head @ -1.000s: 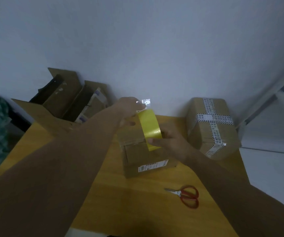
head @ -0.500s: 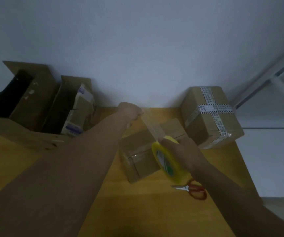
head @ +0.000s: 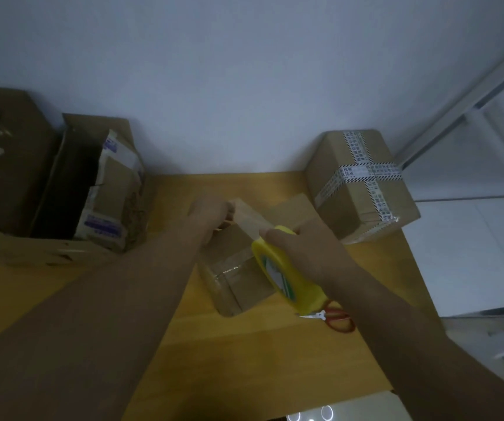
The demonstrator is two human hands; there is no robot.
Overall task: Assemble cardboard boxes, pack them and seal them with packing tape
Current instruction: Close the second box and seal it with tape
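The left hand [head: 211, 212] pinches the free end of the tape strip [head: 249, 218] at the far edge of the small box [head: 238, 262]. The right hand [head: 302, 253] grips the yellow tape roll [head: 287, 275]. A second ago that roll was raised over the box's far side. It now sits lower and nearer, so clear tape is stretched across the lid, probably enough to cover the seam. Pressing down and cutting look like the next steps.

The small box lies mid-bench [head: 244, 344], with the scissors [head: 337, 319] just near-right, half hidden by the roll. In the dim light it is unclear whether the strip touches the cardboard. The left fingertips are hidden. A sealed box [head: 363, 183] stands far right. The open boxes [head: 98, 183] at far left are dark inside, and one is cut off by the edge.
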